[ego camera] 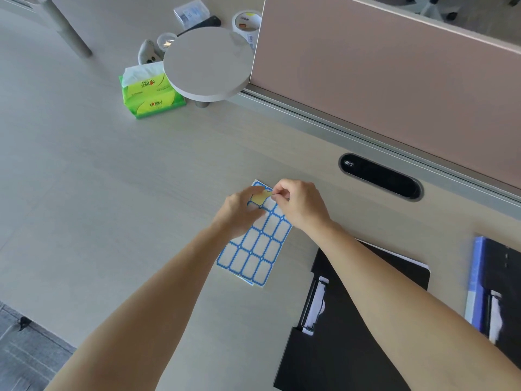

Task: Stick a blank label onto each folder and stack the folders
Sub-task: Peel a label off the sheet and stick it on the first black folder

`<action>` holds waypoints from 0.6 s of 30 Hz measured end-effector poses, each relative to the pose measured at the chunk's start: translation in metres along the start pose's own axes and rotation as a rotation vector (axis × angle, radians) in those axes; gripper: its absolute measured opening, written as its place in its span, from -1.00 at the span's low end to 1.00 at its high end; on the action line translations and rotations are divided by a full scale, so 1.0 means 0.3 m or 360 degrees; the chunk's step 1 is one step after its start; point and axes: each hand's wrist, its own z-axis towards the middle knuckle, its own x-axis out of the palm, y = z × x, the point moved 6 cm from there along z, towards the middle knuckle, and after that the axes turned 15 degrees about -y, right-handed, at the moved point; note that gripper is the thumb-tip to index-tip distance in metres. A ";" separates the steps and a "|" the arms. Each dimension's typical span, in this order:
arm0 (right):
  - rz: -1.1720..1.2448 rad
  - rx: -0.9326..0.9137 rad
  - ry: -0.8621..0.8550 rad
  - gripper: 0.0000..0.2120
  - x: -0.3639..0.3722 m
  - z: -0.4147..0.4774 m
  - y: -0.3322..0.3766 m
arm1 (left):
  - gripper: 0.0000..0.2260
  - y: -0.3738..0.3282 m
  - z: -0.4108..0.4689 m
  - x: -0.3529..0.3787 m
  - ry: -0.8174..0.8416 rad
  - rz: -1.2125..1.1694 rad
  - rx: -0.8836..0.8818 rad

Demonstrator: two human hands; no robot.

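Observation:
A sheet of blue-bordered blank labels (255,249) lies on the desk in the middle of the view. My left hand (242,210) presses down on the sheet's upper part. My right hand (300,206) pinches the corner of one label (261,196) at the sheet's far end; the label is curled up and shows its yellowish underside. A black folder (344,334) with a spine pocket lies at the lower right, partly under my right forearm. A second black folder with a blue edge (496,289) lies at the far right.
A pink partition (380,74) runs along the desk's back right, with a black cable slot (380,176) in front of it. A round white stand (208,62), a green tissue pack (149,94), tape rolls (246,22) and small items sit at the back.

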 end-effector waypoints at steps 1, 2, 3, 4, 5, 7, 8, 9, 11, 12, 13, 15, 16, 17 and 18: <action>0.0002 -0.0017 0.0013 -0.96 0.005 -0.006 0.003 | -0.55 0.008 0.002 0.002 -0.0006 0.0018 -0.0016; 0.0002 -0.0040 0.0023 -0.96 0.010 -0.013 0.008 | -0.54 0.019 0.003 0.006 -0.0001 0.0036 -0.0038; -0.0001 -0.0069 0.0027 -0.97 0.014 -0.021 0.013 | -0.54 0.026 0.005 0.009 0.0005 0.0048 -0.0054; -0.0003 -0.0107 0.0024 -0.97 0.016 -0.027 0.017 | -0.54 0.031 0.007 0.009 0.0008 0.0060 -0.0069; -0.0008 -0.0140 0.0018 -0.97 0.017 -0.033 0.019 | -0.54 0.034 0.009 0.009 0.0009 0.0072 -0.0077; -0.0002 -0.0186 -0.0009 -0.97 0.015 -0.042 0.020 | -0.53 0.029 0.012 0.007 0.0005 0.0095 -0.0057; 0.0008 -0.0211 -0.0039 -0.97 0.012 -0.047 0.022 | -0.53 0.024 0.013 0.006 0.0005 0.0112 -0.0032; 0.0015 -0.0243 -0.0083 -0.97 0.007 -0.054 0.025 | -0.53 0.019 0.014 0.005 0.0010 0.0131 -0.0004; 0.0046 -0.0296 -0.0175 -0.96 -0.004 -0.072 0.031 | -0.50 0.018 0.018 0.007 0.0026 0.0160 0.0034; 0.0077 -0.0298 -0.0214 -0.95 -0.012 -0.081 0.034 | -0.48 0.021 0.020 0.009 0.0036 0.0178 0.0041; 0.0111 -0.0281 -0.0248 -0.94 -0.018 -0.087 0.034 | -0.46 0.026 0.022 0.012 0.0040 0.0195 0.0050; 0.0235 -0.0179 -0.0282 -0.95 -0.031 -0.093 0.034 | -0.44 0.027 0.017 0.014 0.0030 0.0213 0.0093; 0.0327 -0.0078 -0.0268 -0.96 -0.037 -0.092 0.030 | -0.43 0.025 0.009 0.014 0.0022 0.0211 0.0119; 0.0413 0.0046 -0.0233 -0.96 -0.042 -0.091 0.024 | -0.42 0.023 0.000 0.012 0.0011 0.0211 0.0143; 0.0471 0.0164 -0.0193 -0.94 -0.047 -0.090 0.016 | -0.41 0.022 -0.010 0.006 -0.0005 0.0228 0.0150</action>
